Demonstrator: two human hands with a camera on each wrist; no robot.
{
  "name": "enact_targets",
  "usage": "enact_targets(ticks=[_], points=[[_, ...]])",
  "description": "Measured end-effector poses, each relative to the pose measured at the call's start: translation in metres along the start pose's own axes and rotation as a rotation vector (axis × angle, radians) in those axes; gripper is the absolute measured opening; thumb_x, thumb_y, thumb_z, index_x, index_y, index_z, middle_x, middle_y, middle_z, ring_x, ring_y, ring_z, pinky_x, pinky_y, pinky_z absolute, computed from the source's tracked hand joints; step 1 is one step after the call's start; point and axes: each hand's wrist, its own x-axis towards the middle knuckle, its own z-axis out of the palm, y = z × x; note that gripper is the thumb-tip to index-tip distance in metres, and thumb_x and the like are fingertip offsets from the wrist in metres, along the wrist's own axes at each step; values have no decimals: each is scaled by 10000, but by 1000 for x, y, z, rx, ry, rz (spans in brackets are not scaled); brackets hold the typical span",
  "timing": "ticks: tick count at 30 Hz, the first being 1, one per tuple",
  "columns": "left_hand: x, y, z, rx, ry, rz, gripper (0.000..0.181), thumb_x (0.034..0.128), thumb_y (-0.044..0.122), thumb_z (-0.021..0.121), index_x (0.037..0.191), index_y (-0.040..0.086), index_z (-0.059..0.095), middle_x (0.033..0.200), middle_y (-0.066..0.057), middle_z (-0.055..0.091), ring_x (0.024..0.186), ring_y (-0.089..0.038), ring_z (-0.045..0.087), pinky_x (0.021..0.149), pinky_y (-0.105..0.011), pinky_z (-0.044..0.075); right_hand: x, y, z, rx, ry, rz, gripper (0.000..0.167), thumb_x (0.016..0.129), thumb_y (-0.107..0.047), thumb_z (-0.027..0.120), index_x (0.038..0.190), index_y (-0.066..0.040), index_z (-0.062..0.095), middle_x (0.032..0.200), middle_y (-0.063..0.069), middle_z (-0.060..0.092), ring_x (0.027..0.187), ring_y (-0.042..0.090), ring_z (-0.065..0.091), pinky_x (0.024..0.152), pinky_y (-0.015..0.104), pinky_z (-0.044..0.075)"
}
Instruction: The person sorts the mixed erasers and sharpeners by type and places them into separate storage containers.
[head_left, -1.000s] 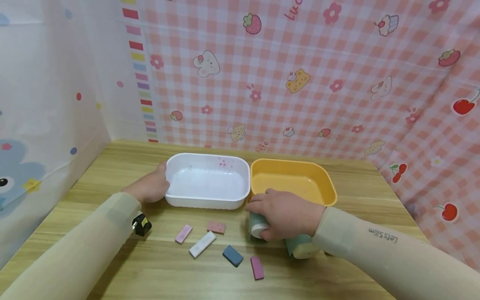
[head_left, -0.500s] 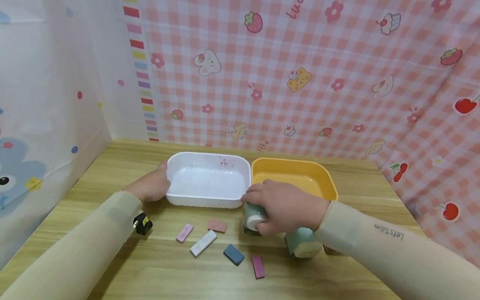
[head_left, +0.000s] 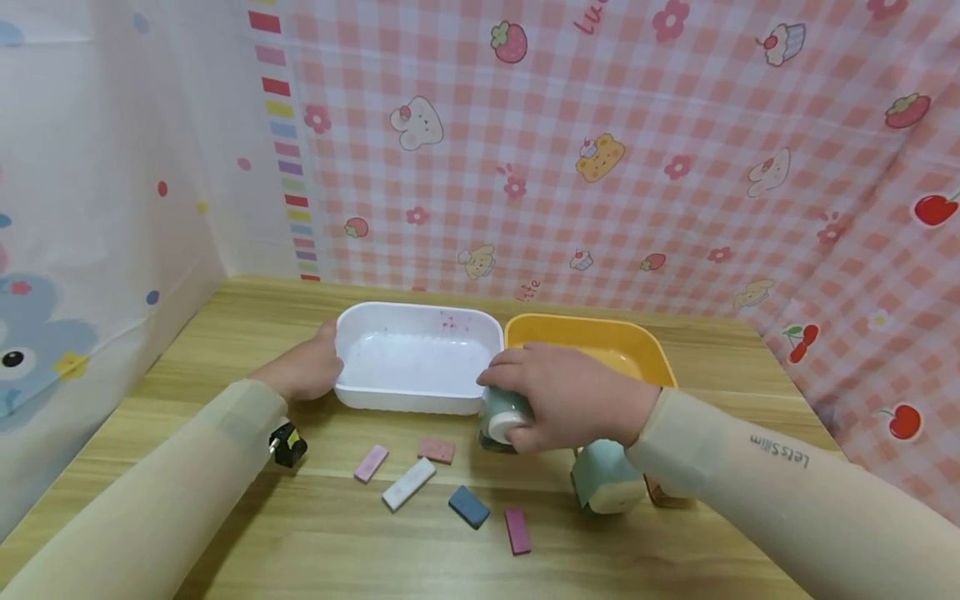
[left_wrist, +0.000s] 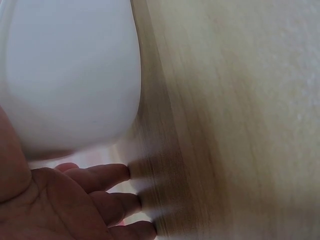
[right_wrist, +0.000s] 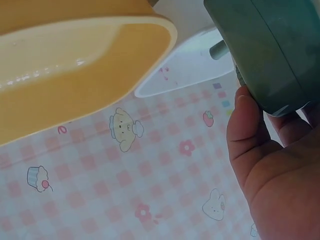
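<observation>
At the left end of the white tray (head_left: 420,403), my left hand (head_left: 303,367) touches its outer side. The left wrist view has this hand (left_wrist: 75,205) with fairly straight, spread fingers beside the white tray wall (left_wrist: 75,75). My right hand (head_left: 573,396) grips a dark green rounded object (head_left: 491,410) with a white round part, in front of the gap between the trays. Thumb and fingers of the right hand (right_wrist: 280,170) pinch the green object (right_wrist: 280,55) in the right wrist view. A short peg sticks out from it.
The yellow tray (head_left: 663,358) stands right of the white one. A pale green block (head_left: 609,479) and a brown-edged item (head_left: 671,493) lie below my right wrist. Nearer are white (head_left: 409,484), dark blue (head_left: 468,507), magenta (head_left: 517,531) and two pink pieces (head_left: 371,463) (head_left: 437,451).
My right hand has moved slightly left and away from me with the green object, uncovering more of the pale green block and the brown-edged item. My left hand stays at the white tray.
</observation>
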Motion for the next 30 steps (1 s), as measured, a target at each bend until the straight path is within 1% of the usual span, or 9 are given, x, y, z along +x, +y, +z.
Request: enact_targets(ticks=[4, 7, 10, 16, 23, 26, 30], points=[[0, 1, 0, -2, -5, -5, 739, 1030, 73, 334, 1636, -65, -65, 1582, -411, 349, 1360, -463, 473, 1229, -680, 274, 2, 1, -2, 7, 40, -30, 605, 868, -360, 764, 1418, -145, 634, 1377, -1, 656, 1122, 202, 606, 897, 328, 562], [1, 0, -1, 6, -3, -1, 743, 1027, 73, 336, 1634, -70, -68, 1587, -415, 337, 1379, -475, 464, 1230, -681, 270, 4, 1, -4, 12, 62, -47, 592, 878, -353, 754, 1417, -137, 634, 1385, 4, 652, 1131, 211, 606, 909, 335, 561], [2, -1, -1, 9, -3, -1, 751, 1027, 76, 340, 1633, -72, -79, 1597, -417, 318, 1405, -486, 446, 1235, -683, 255, 7, 1, -6, 11, 76, -46, 592, 890, -359, 745, 1429, -145, 627, 1404, -2, 641, 1151, 211, 596, 920, 341, 558], [2, -2, -1, 4, -8, -14, 769, 1026, 80, 350, 1636, -61, -96, 1608, -411, 303, 1400, -476, 445, 1235, -685, 254, 16, 1, -7, 20, 98, -10, 601, 911, -374, 735, 1464, -178, 603, 1456, -10, 607, 1194, 206, 571, 966, 344, 544], [1, -2, -1, 0, -6, -18, 762, 1027, 75, 342, 1641, -51, -90, 1608, -403, 315, 1402, -467, 448, 1240, -676, 255, 30, -1, -8, 20, 110, 11, 620, 931, -383, 712, 1495, -168, 568, 1491, 10, 571, 1286, 238, 546, 1034, 381, 532], [2, -3, 0, -11, -5, -13, 758, 1025, 66, 341, 1641, -52, -85, 1606, -402, 320, 1399, -464, 449, 1241, -675, 255, 35, -3, -9, 18, 108, 22, 631, 943, -377, 707, 1517, -168, 548, 1520, 27, 555, 1298, 267, 543, 1040, 397, 527], [2, -4, 0, -26, -4, -11, 755, 1027, 63, 345, 1646, -41, -74, 1601, -395, 333, 1362, -451, 464, 1234, -680, 266, 42, -4, -10, 42, 102, 52, 652, 954, -367, 706, 1549, -181, 517, 1566, 28, 522, 1322, 278, 520, 1033, 401, 528]])
